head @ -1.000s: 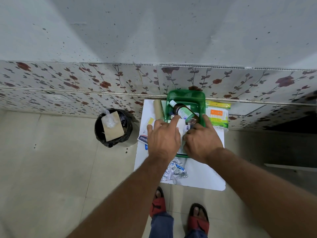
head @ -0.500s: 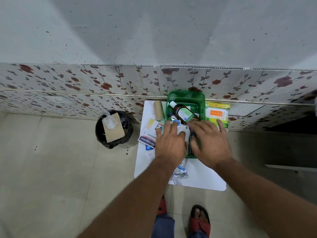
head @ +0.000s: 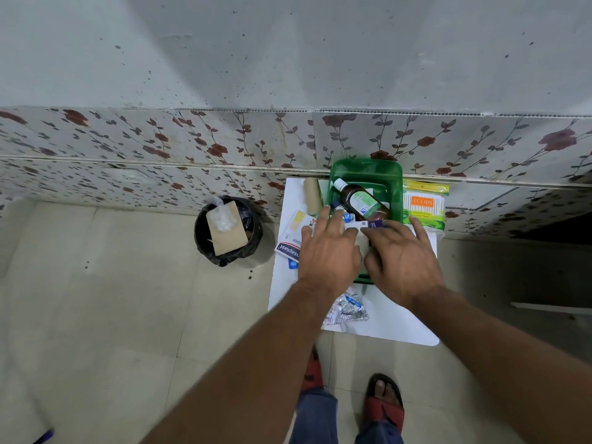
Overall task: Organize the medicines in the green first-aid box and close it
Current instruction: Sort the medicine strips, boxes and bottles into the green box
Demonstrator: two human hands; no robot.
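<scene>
The green first-aid box (head: pixel 395 187) stands open on a white board against the wall, its lid leaning back. A brown bottle (head: pixel 358 200) with a white cap lies slanted inside. Both my hands hover flat over the box's near half, fingers spread. My left hand (head: pixel 330 251) covers the box's left side. My right hand (head: pixel 403 261) covers the right side. A white carton with a purple end (head: pixel 368 224) lies across the box at both hands' fingertips. I cannot see any grip around it. The box's near contents are hidden under my hands.
On the white board (head: pixel 400 322) lie a plaster box (head: pixel 288 249), a bandage roll (head: pixel 312 195), a cotton-swab pack (head: pixel 423 203) and crumpled foil blister strips (head: pixel 346 309). A black bin (head: pixel 227 232) stands on the floor at left. My sandalled feet are below.
A second ago both hands gripped a white pack over the box. They have since flattened out with fingers spread, and the white-and-purple carton now shows at the fingertips.
</scene>
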